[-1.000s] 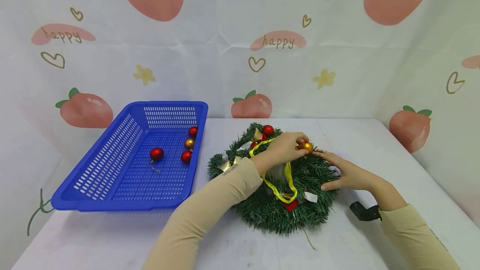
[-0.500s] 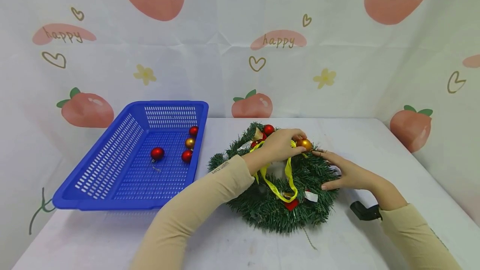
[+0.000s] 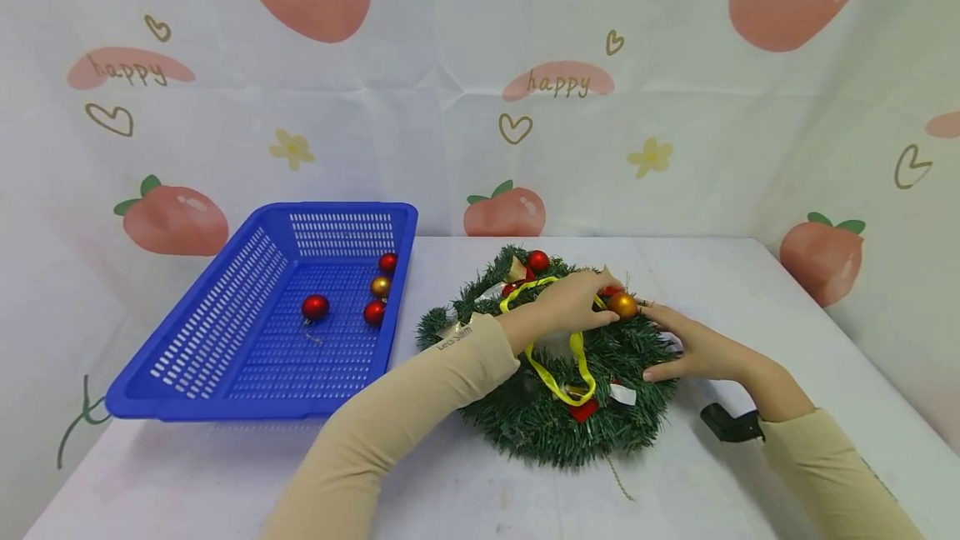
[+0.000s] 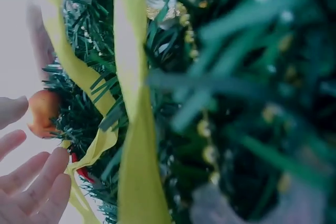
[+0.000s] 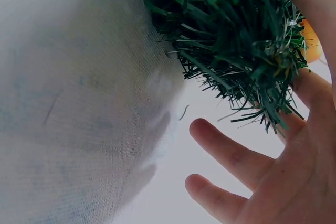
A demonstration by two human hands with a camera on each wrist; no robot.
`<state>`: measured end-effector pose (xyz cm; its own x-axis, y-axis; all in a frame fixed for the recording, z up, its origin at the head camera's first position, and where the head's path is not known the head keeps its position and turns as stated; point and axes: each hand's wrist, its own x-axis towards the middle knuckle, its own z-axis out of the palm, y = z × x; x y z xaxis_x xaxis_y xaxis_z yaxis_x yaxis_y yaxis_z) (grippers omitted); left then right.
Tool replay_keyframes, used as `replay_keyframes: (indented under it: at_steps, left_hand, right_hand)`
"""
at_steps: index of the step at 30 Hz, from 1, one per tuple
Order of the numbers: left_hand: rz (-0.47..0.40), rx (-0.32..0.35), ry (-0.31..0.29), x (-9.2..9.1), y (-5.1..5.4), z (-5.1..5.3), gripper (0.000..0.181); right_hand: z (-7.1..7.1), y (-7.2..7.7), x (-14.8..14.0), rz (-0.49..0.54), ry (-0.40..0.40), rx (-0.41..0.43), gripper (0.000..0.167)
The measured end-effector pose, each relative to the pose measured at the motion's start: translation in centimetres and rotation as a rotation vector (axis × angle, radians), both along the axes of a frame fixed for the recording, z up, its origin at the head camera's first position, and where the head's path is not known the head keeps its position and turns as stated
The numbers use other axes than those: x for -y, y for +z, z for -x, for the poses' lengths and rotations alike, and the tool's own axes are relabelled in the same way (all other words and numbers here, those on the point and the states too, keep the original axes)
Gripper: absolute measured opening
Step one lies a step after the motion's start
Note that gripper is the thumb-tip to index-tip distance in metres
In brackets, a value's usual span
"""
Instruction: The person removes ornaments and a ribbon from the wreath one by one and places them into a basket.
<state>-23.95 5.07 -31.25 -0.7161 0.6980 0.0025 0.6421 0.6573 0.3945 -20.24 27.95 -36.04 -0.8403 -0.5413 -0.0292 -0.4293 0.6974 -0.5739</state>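
Note:
A green tinsel Christmas wreath (image 3: 570,432) lies on the table, trimmed with a yellow ribbon (image 3: 579,352) and a red bauble (image 3: 537,262) at its far side. A gold bauble (image 3: 622,305) sits on its right far part. Just left of this bauble is my left hand (image 3: 572,305); in the left wrist view, its loosely extended fingers (image 4: 39,182) and thumb stand apart from the bauble. My right hand (image 3: 701,348) rests at the wreath's right edge, fingers spread. One fingertip reaches the gold bauble. In the right wrist view, two straight fingers (image 5: 236,156) extend beside the tinsel.
On the left stands a blue perforated basket (image 3: 225,408), holding a few red baubles (image 3: 315,307) and a gold one (image 3: 381,286). A printed cloth (image 3: 420,123) hangs behind the white table (image 3: 450,490). A loose strand (image 3: 619,477) trails from the wreath's near side.
My left hand has let go of the gold bauble, which has shifted slightly right and nearer. My right hand has stayed at the wreath's edge.

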Motion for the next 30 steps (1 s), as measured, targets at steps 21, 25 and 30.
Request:
replay_keyframes:
  at_steps: [21,25,30]
  left_hand:
    - [0.045,-0.069,0.067,-0.7,-0.8,0.0,0.042]
    - [0.012,-0.048,0.080,0.0,-0.3,0.1,0.040]
    - [-0.011,-0.031,0.075,0.9,0.2,0.2,0.039]
  right_hand:
    - [0.2,-0.3,0.1,0.035,0.048,-0.018,0.093]
    - [0.2,-0.4,0.0,0.047,0.055,-0.009,0.092]
    - [0.4,-0.6,-0.1,0.040,0.059,-0.026,0.093]
